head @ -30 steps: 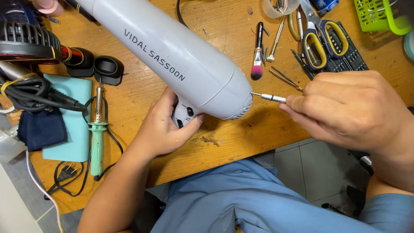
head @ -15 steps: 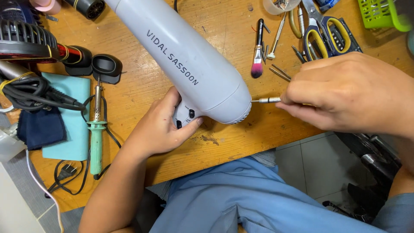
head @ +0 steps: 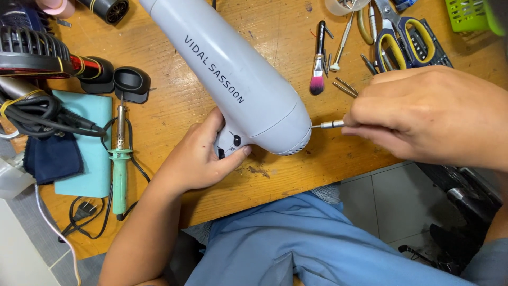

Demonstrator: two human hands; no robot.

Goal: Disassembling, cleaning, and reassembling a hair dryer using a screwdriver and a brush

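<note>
A large pale grey hair dryer point(head: 233, 74) lies slanted across the wooden workbench point(head: 174, 100), its rear end toward me. My left hand point(head: 198, 156) grips its handle from below, thumb near the black switches. My right hand point(head: 428, 114) is closed around a small screwdriver point(head: 328, 125), whose metal tip touches the dryer's rear grille at the right side.
A green-handled soldering iron point(head: 120, 164) lies beside a teal mat point(head: 90, 143) at left, with black cables and a dark fan point(head: 29, 47). A pink-tipped brush point(head: 318, 69), yellow-handled scissors point(head: 394, 37), loose tools and a green basket point(head: 468, 13) lie at the far right.
My right hand has shifted slightly up and left, keeping the screwdriver tip against the dryer's rear. The dryer and my left hand stayed about where they were.
</note>
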